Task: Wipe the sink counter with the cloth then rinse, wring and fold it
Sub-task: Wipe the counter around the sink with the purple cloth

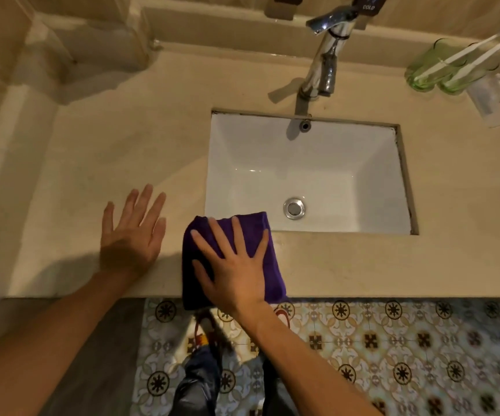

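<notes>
Both hands lay flat with fingers spread: the right hand (236, 265) pressed the folded purple cloth (272, 283) onto the counter (363, 262) at the sink's (302, 175) near-left corner, while the left hand (131, 235) rested on bare counter just beside it, holding nothing. With the cloth overhanging both the counter's front edge and the basin rim, a stroke towards the person would likely drag it off onto the floor.

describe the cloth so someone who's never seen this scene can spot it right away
Find the white sink sunk in the beige counter. At its near left corner, on the counter's front edge, lies the cloth, pressed flat under the right hand. It is the only deep purple thing here, and folded.
</notes>
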{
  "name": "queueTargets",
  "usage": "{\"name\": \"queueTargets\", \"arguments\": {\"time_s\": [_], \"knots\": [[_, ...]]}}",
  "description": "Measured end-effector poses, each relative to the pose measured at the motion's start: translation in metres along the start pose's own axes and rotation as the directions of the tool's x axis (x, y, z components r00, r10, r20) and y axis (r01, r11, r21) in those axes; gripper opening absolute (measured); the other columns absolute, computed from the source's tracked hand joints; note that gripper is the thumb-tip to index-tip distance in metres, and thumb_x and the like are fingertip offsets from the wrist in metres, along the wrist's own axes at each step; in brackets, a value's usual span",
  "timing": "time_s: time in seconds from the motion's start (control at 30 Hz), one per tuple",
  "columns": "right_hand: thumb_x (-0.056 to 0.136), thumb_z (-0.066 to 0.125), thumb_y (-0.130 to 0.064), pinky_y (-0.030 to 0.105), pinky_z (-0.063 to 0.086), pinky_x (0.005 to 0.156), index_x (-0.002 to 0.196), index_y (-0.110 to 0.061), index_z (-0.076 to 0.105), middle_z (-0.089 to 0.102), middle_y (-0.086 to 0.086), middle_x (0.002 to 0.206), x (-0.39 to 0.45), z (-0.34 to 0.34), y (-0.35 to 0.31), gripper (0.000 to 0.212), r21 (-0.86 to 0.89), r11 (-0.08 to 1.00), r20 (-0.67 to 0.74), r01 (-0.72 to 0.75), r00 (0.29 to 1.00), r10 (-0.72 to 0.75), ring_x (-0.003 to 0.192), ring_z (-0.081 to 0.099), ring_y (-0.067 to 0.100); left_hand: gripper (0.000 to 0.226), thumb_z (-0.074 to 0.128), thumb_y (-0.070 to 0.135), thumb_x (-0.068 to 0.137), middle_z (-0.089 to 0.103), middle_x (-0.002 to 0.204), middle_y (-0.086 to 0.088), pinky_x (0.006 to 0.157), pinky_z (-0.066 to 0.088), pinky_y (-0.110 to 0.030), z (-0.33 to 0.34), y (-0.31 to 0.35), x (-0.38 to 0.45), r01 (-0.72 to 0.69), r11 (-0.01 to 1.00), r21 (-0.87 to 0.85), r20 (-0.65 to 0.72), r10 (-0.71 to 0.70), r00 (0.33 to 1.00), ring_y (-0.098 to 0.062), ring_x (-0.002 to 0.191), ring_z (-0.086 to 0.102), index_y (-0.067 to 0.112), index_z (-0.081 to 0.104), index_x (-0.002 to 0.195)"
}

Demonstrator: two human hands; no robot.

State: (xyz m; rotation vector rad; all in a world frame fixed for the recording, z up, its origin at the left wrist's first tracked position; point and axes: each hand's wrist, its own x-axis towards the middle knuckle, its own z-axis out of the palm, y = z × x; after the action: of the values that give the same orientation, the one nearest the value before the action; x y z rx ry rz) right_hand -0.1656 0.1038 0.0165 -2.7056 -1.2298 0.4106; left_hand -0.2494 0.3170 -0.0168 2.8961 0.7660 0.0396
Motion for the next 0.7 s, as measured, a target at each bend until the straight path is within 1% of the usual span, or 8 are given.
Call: {"name": "queueTargets", "arguments": {"time_s": [0.07, 0.13, 0.2, 0.23, 0.37, 0.5, 0.6, 0.7], "knots": [[0.101, 0.031, -0.061, 0.076, -0.001, 0.112, 0.154, -0.051, 0.019, 0.014, -0.011, 0.168, -0.004, -0.001, 0.014, 0.055, -0.011, 0.998, -0.007, 0.06, 0.998, -0.06, 0.156, 0.001, 0.029, 0.054, 0.028, 0.037, 0.107, 0.022, 0.169, -0.004, 0.122, 0.015, -0.054, 0.003, -0.001, -0.001, -0.041, 0.998, 0.053, -0.069, 0.044, 0.997, -0.026, 0.155, 0.026, 0.027, 0.027, 0.16], [0.101, 0.032, -0.063, 0.073, 0.002, 0.114, 0.153, -0.053, 0.022, 0.016, -0.01, 0.167, -0.009, -0.003, 0.039, 0.054, -0.033, 0.992, -0.006, 0.12, 0.993, -0.12, 0.156, 0.004, 0.026, 0.053, 0.029, 0.034, 0.107, 0.024, 0.168, -0.006, 0.122, 0.017, -0.053, 0.005, -0.002, -0.001, -0.062, 0.995, 0.075, -0.106, 0.07, 0.992, -0.029, 0.153, 0.031, 0.024, 0.029, 0.159], [0.101, 0.034, -0.063, 0.071, 0.007, 0.115, 0.152, -0.053, 0.026, 0.02, -0.009, 0.166, -0.019, -0.009, 0.075, 0.053, -0.071, 0.987, -0.017, 0.145, 0.989, -0.146, 0.155, 0.009, 0.024, 0.052, 0.029, 0.033, 0.107, 0.026, 0.167, -0.006, 0.122, 0.018, -0.053, 0.004, -0.002, 0.0, -0.059, 0.996, 0.06, -0.124, 0.066, 0.99, -0.03, 0.152, 0.033, 0.024, 0.032, 0.159], [0.101, 0.035, -0.063, 0.07, 0.008, 0.115, 0.152, -0.052, 0.027, 0.022, -0.009, 0.166, -0.027, -0.013, 0.099, 0.053, -0.091, 0.987, -0.017, 0.133, 0.991, -0.135, 0.155, 0.011, 0.023, 0.052, 0.029, 0.033, 0.107, 0.026, 0.167, -0.006, 0.121, 0.018, -0.053, 0.003, -0.002, 0.001, -0.057, 0.996, 0.069, -0.129, 0.066, 0.99, -0.03, 0.151, 0.034, 0.024, 0.033, 0.158], [0.101, 0.033, -0.06, 0.067, 0.014, 0.116, 0.152, -0.049, 0.029, 0.023, -0.007, 0.165, -0.069, -0.037, 0.205, 0.053, -0.149, 0.989, 0.006, 0.003, 1.0, -0.002, 0.155, 0.012, 0.023, 0.052, 0.029, 0.032, 0.107, 0.029, 0.166, -0.008, 0.121, 0.02, -0.053, 0.002, 0.002, 0.001, -0.043, 0.994, 0.097, -0.135, 0.056, 0.989, -0.032, 0.149, 0.038, 0.022, 0.034, 0.158], [0.099, 0.025, -0.062, 0.066, 0.014, 0.117, 0.152, -0.046, 0.028, 0.026, -0.003, 0.165, -0.104, -0.055, 0.293, 0.056, -0.153, 0.969, 0.011, -0.192, 0.981, 0.196, 0.155, 0.014, 0.023, 0.052, 0.027, 0.034, 0.107, 0.03, 0.165, -0.008, 0.122, 0.017, -0.053, 0.003, 0.002, 0.0, -0.049, 0.996, 0.078, -0.143, 0.06, 0.988, -0.034, 0.149, 0.038, 0.021, 0.036, 0.157], [0.099, 0.021, -0.063, 0.063, 0.012, 0.119, 0.153, -0.042, 0.031, 0.027, -0.002, 0.165, -0.115, -0.064, 0.33, 0.059, -0.134, 0.941, -0.008, -0.31, 0.95, 0.312, 0.155, 0.012, 0.021, 0.053, 0.027, 0.034, 0.107, 0.029, 0.166, -0.008, 0.122, 0.017, -0.053, 0.004, 0.001, 0.001, -0.059, 0.995, 0.077, -0.142, 0.069, 0.987, -0.034, 0.149, 0.037, 0.021, 0.035, 0.158], [0.099, 0.025, -0.058, 0.064, 0.009, 0.119, 0.153, -0.042, 0.03, 0.025, -0.003, 0.165, -0.113, -0.062, 0.328, 0.057, -0.098, 0.914, -0.05, -0.393, 0.92, 0.39, 0.155, 0.011, 0.021, 0.053, 0.029, 0.034, 0.107, 0.029, 0.166, -0.009, 0.122, 0.017, -0.054, 0.004, 0.003, 0.001, -0.052, 0.995, 0.09, -0.146, 0.065, 0.987, -0.033, 0.149, 0.036, 0.021, 0.034, 0.158]]}}
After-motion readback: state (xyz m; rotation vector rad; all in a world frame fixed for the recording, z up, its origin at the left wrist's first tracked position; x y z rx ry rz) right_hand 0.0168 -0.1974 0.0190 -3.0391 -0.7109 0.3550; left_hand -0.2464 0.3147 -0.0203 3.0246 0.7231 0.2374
